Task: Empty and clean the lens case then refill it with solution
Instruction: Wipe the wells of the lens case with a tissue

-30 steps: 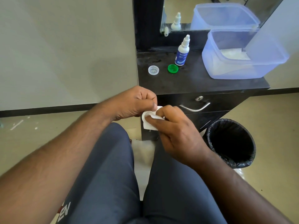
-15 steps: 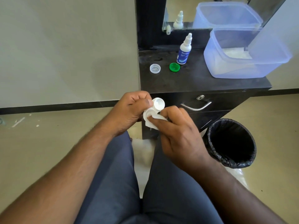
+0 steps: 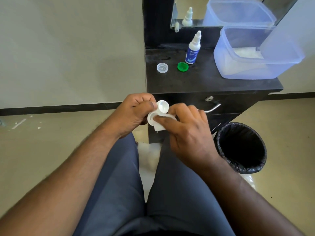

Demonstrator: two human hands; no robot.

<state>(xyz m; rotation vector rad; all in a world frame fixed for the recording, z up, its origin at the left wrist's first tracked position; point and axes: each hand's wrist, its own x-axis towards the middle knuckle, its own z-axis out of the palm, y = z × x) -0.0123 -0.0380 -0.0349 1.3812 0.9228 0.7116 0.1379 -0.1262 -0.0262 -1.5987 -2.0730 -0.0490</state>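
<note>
My left hand (image 3: pixel 134 111) grips a white lens case (image 3: pixel 162 107) in front of the dark cabinet, one open well facing up. My right hand (image 3: pixel 185 128) pinches a white tissue (image 3: pixel 159 127) and presses it with the thumb into the case's lower well. On the cabinet top (image 3: pixel 204 82) lie the case's two caps, a clear one (image 3: pixel 162 67) and a green one (image 3: pixel 182 66). A white solution bottle with a blue label (image 3: pixel 193 50) stands just behind the green cap.
A translucent blue plastic tub (image 3: pixel 255 53) with white tissues inside sits on the cabinet's right side. A black-lined waste bin (image 3: pixel 241 147) stands on the floor right of my right hand. A drawer handle (image 3: pixel 213 108) juts out behind my right hand. My grey-trousered legs fill the foreground.
The case has turned in my left hand so one open well now shows; one second ago the tissue and fingers hid it. My right thumb keeps the tissue in the other well.
</note>
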